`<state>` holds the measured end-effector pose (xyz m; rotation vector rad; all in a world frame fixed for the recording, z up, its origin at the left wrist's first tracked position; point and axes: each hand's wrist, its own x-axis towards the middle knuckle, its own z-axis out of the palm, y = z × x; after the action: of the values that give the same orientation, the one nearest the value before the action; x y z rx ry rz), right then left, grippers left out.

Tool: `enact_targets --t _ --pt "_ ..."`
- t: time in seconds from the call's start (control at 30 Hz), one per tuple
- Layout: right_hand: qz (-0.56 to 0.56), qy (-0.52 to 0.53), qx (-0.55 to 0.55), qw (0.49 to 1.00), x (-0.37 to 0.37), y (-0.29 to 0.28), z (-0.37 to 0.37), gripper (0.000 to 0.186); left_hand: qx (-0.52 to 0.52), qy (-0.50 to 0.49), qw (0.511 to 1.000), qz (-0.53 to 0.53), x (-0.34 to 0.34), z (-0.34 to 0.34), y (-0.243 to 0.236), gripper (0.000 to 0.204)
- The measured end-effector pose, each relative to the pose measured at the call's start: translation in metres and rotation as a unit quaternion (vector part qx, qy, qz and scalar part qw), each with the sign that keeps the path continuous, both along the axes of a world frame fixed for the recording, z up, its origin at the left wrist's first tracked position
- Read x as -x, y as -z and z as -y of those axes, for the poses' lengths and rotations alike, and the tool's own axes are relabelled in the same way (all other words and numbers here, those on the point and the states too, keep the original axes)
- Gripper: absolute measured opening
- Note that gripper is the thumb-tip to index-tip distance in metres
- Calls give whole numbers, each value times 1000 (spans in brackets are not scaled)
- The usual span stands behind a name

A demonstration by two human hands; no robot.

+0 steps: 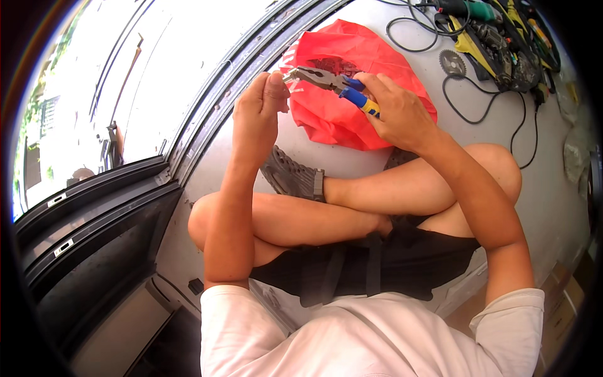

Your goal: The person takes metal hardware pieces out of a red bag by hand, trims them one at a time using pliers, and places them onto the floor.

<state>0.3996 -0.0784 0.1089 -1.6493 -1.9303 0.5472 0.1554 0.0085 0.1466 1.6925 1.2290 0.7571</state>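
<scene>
In my right hand (402,113) is a pair of pliers (320,78) with blue and yellow handles, the grey jaws pointing left. My left hand (259,110) is closed, thumb and fingers pinching a small metallic piece (289,76) at the tip of the jaws. The piece is mostly hidden, so I cannot make out its kind. Below and behind the pliers lies a red bag (370,56), its mouth open, with a heap of small reddish-brown or metal bits (339,66) inside.
Dark sliding-door frames (94,213) and a metal track (213,81) run along the left. At the far right lie a green power tool (474,10), a round saw blade (452,62), black cables (468,119) and a yellow-black tool bag (468,43). My crossed legs (301,217) rest on the pale floor.
</scene>
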Motion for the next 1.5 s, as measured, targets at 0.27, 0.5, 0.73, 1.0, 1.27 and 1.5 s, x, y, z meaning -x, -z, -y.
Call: enact_targets --t 0.27,0.5,0.73,1.0,1.27,1.5 --pt "0 8 1 1000 6 3 5 49 160 -9 973 164 7 -5 4 40" --pt "-87 12 -7 996 5 -2 4 46 222 27 935 274 9 -7 9 41" --pt "23 82 49 995 13 -17 2 51 251 -21 905 343 2 -2 16 37" --pt "-106 108 74 986 -1 -11 1 39 217 -75 886 404 4 -8 11 28" --pt "-381 -14 367 848 3 -16 4 24 268 -17 855 444 5 -9 10 18" --pt "-424 -59 359 829 8 -22 13 20 264 9 856 444 8 -11 11 20"
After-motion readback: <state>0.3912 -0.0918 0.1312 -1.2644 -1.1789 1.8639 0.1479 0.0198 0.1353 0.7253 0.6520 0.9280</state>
